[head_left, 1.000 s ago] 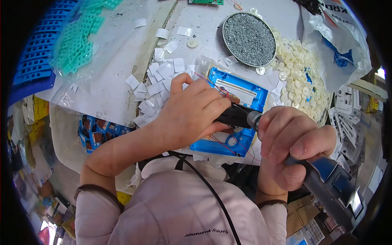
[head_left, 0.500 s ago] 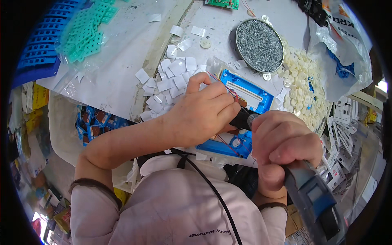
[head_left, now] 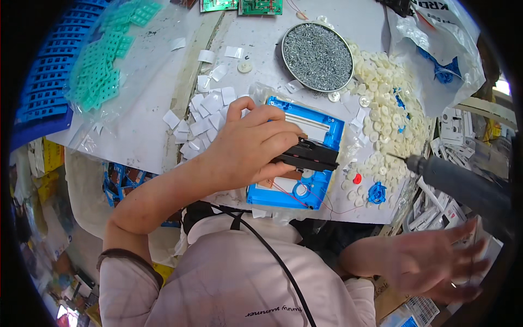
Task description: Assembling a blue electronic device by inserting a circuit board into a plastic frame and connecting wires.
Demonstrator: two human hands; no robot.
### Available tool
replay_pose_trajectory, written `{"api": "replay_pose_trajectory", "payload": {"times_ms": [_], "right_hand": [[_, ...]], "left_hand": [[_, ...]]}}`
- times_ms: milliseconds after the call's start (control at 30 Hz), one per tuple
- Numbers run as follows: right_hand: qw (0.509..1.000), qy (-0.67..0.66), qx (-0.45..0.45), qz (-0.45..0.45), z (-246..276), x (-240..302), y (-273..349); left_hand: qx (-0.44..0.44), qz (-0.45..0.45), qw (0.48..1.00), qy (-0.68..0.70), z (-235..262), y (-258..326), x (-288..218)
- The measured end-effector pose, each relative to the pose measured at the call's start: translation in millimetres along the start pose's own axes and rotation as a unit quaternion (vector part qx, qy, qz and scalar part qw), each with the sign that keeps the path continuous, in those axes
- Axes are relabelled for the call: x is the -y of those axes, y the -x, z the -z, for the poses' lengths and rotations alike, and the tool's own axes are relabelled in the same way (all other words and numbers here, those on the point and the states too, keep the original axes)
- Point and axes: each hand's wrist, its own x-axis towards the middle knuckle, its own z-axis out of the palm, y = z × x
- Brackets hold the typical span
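My left hand [head_left: 245, 140] is closed on a long black plastic part [head_left: 313, 156], steadying it across the middle of a blue plastic housing [head_left: 333, 131]. Thin red wires [head_left: 327, 203] trail from the housing toward the table edge. At the right, my right hand [head_left: 430, 262] is slightly blurred, its fingers spread and holding nothing. Just above and beyond it is a dark power screwdriver [head_left: 463, 182], its thin bit pointing left over the pale round pieces; a gap shows between hand and tool.
A round dish of small screws [head_left: 317, 56] stands beyond the housing. Pale plastic discs [head_left: 384, 128] heap to its right, near a red disc [head_left: 357, 179] and a blue round part [head_left: 376, 192]. White paper squares [head_left: 210, 111] lie left. Green circuit boards [head_left: 260, 6] sit at the back.
My right hand has let go of the screwdriver and moved right and down, opening. The screwdriver has swung up and away from the housing. My left hand stays on the black part.
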Motion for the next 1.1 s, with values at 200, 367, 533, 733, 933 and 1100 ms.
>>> {"api": "replay_pose_trajectory", "payload": {"times_ms": [200,367,533,733,933,1100], "right_hand": [[0.852,-0.004,0.516,-0.084,-16,-37,67],[0.837,-0.077,0.493,-0.224,-24,-59,60],[0.651,-0.128,0.587,-0.464,-31,-78,36],[0.636,-0.016,0.660,-0.401,-46,-84,23],[0.802,0.014,0.590,-0.090,-32,-64,43],[0.868,0.001,0.495,-0.042,-26,-72,84]], "left_hand": [[0.026,0.104,0.988,0.107,3,-11,2],[-0.071,0.188,0.964,0.175,-3,-9,-5],[-0.052,0.157,0.983,0.080,-3,-1,-23],[-0.004,0.102,0.991,-0.090,-6,1,-37],[-0.007,0.101,0.989,-0.109,-13,0,-34],[-0.024,0.111,0.987,-0.111,-16,2,-34]]}}
